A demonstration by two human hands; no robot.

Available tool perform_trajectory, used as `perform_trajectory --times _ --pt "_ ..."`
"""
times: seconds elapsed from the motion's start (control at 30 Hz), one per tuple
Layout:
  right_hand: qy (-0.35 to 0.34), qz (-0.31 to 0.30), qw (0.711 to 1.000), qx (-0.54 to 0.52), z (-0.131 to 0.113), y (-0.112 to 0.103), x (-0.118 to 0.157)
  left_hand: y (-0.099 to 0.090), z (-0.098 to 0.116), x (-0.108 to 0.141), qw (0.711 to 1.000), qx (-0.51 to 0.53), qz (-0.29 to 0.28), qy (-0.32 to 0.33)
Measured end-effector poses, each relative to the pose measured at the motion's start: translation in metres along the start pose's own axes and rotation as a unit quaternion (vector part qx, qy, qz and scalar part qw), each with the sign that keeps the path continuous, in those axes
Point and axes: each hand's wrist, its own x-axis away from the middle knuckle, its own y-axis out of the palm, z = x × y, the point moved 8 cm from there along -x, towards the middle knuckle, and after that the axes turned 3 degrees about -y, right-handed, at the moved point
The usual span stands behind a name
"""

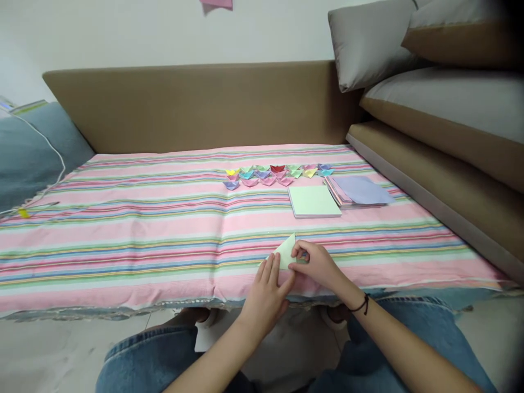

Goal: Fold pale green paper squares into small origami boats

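Note:
A pale green paper [287,252], folded with a pointed top, lies on the striped cloth near its front edge. My left hand [267,289] rests on the paper's lower left part, fingers stretched out flat. At the paper's right edge, my right hand [315,263] has its thumb and index finger bent round the corner in a pinch. Beyond the hands sits a square stack of light green paper [314,201]. Beside it is a looser pile with a lavender sheet [362,190] on top. Several small folded paper boats [277,175] in many colours stand in rows farther back.
The striped cloth [164,229] covers a wide seat with a brown backrest [204,109]. Grey and brown cushions [450,103] are piled at the right. At the far left lie a white cord [53,146] and a yellow item [23,213] beside a blue cushion [33,144].

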Motion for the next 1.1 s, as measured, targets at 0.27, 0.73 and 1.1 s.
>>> perform_trajectory --times 0.27,0.73,1.1 --pt "-0.017 -0.034 0.999 0.0 -0.004 -0.002 0.0 0.002 0.0 0.001 0.999 -0.03 -0.005 0.011" --pt "-0.006 -0.043 0.999 0.011 0.002 0.003 0.001 -0.002 -0.008 0.006 0.999 -0.019 0.032 0.006" --pt "-0.001 -0.047 0.999 0.008 -0.002 0.001 0.001 -0.027 -0.052 0.03 0.992 -0.052 0.103 -0.051"
